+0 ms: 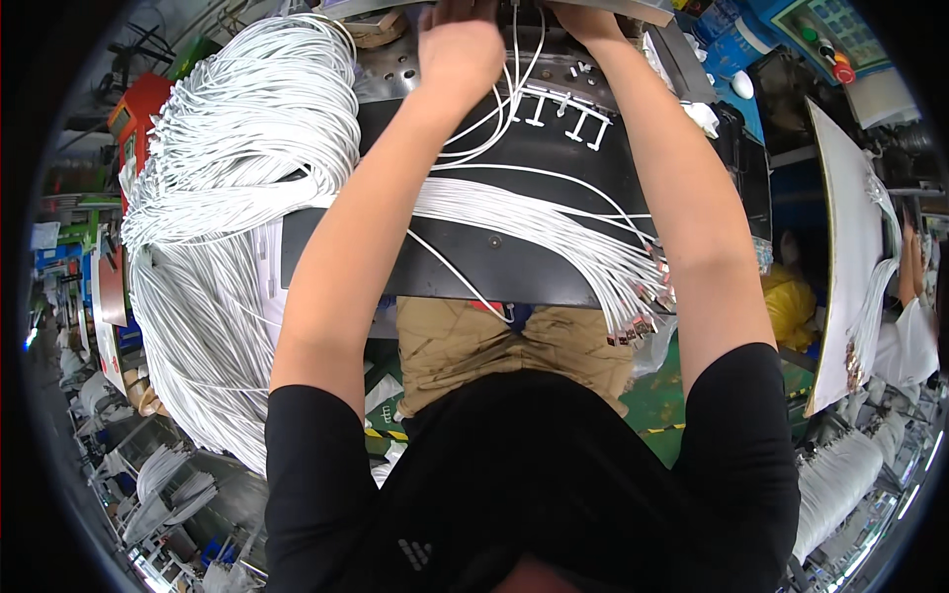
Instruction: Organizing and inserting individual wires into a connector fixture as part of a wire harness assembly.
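My left hand (460, 44) reaches to the machine at the top edge, and its fingertips are out of sight. White cables (509, 94) run up between my two hands to the machine. My right hand (590, 22) is at the machine's right part, its fingers hidden under the machine's edge. Below my forearms a bundle of white cables (524, 217) lies across the black worktop (455, 267), with small metal connectors (638, 331) at its right end. What either hand holds, if anything, cannot be seen.
A large coiled heap of white cables (262, 99) hangs over the left side. White plastic pieces (573, 128) sit on the metal plate by the machine. A red device (138, 114) stands at far left, a blue container (736, 44) at upper right. A white board (835, 247) leans at right.
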Demonstrator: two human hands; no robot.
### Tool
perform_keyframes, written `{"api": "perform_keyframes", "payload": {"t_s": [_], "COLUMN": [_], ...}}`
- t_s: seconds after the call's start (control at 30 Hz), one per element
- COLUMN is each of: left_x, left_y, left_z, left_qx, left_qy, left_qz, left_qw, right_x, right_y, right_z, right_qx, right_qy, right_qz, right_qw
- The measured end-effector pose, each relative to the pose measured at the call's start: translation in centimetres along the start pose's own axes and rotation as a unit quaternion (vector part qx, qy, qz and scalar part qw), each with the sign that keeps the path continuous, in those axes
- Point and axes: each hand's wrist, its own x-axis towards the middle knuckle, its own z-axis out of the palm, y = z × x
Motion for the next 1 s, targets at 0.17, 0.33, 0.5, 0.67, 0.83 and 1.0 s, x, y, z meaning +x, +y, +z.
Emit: {"api": "perform_keyframes", "payload": {"t_s": [0.17, 0.33, 0.5, 0.67, 0.83, 1.0], "left_x": [0.9, 1.1, 1.0, 1.3, 2.0, 3.5], "left_y": [4.9, 3.6, 3.2, 2.6, 3.1, 3.9], "left_z": [-1.8, 2.8, 3.7, 4.2, 4.0, 4.7], "left_qx": [-0.007, 0.063, 0.035, -0.006, 0.009, -0.062], "left_qy": [-0.02, -0.028, 0.033, 0.07, 0.021, -0.002], "left_qz": [0.02, 0.019, 0.045, 0.044, 0.033, -0.069], "left_qw": [1.0, 0.997, 0.998, 0.997, 0.999, 0.996], "right_x": [0.0, 0.0, -0.2, 0.2, -0.1, -0.1], "right_y": [-1.6, -2.2, -2.3, -2.0, -1.9, -3.3], "right_z": [0.2, -0.2, -0.8, -0.3, -0.2, 0.0], "right_qx": [0.134, 0.167, 0.257, 0.192, 0.228, 0.395], "right_qy": [0.013, 0.014, 0.018, 0.043, 0.053, 0.046], "right_qz": [0.069, 0.116, 0.158, 0.136, 0.139, 0.185], "right_qw": [0.989, 0.979, 0.953, 0.971, 0.962, 0.899]}}
